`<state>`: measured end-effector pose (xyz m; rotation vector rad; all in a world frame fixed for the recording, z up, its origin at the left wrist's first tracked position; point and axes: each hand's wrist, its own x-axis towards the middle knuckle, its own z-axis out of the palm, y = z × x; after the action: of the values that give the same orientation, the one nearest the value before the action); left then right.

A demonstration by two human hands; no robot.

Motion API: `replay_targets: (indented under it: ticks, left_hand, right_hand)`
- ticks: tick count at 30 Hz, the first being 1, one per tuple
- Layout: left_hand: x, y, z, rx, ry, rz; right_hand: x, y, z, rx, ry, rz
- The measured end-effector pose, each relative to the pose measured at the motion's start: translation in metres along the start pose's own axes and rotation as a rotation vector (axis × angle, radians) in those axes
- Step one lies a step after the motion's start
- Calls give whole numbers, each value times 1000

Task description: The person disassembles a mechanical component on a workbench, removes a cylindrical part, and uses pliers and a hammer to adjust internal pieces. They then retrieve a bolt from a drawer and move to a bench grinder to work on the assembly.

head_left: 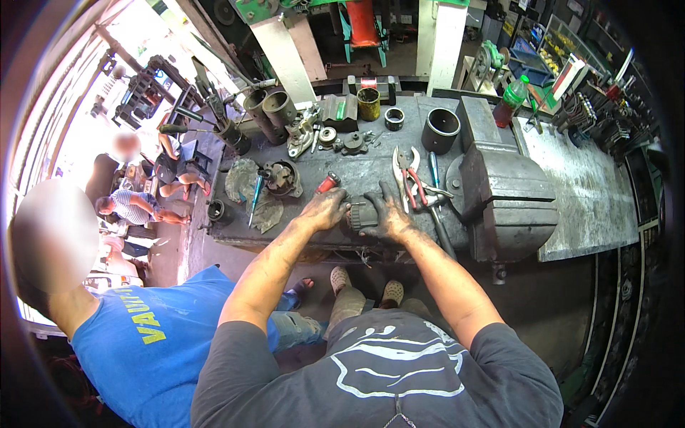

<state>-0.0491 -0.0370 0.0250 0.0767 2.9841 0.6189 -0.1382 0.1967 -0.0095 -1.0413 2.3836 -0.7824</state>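
A dark, ribbed cylindrical metal part lies near the front edge of the workbench. My right hand is around its right side, thumb along the near side and fingers reaching past the far side. At the part's left, my left hand is closed with the fingertips pressed together by the part. Whatever it holds is too small to make out. Just beyond the left hand is a red cylindrical piece. Both hands are blackened with grease.
Red-handled pliers and other hand tools lie right of my hands, beside a large bench vise. A round metal housing and a blue screwdriver sit left. Metal cylinders line the back. A person in a blue shirt is close at left.
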Motion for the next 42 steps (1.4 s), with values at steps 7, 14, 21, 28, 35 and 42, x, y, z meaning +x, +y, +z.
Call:
replay_targets:
  ticks: [7, 14, 21, 28, 35, 42]
  left_hand:
    - [9, -2, 4, 124, -8, -36]
    - [2, -9, 6, -26, 20, -51]
    - [5, -7, 16, 2, 56, -80]
    - [0, -4, 16, 144, 165, 59]
    - [-3, -6, 13, -50, 42, -74]
    - [1, -5, 19, 90, 134, -7]
  right_hand:
    - [8, -2, -7, -24, -11, 8]
    - [6, -2, -6, -43, -3, 9]
    - [10, 1, -5, -11, -2, -4]
    - [9, 0, -3, -71, 26, -28]
    - [7, -1, -5, -10, 8, -10]
    - [7, 1, -5, -18, 19, -31]
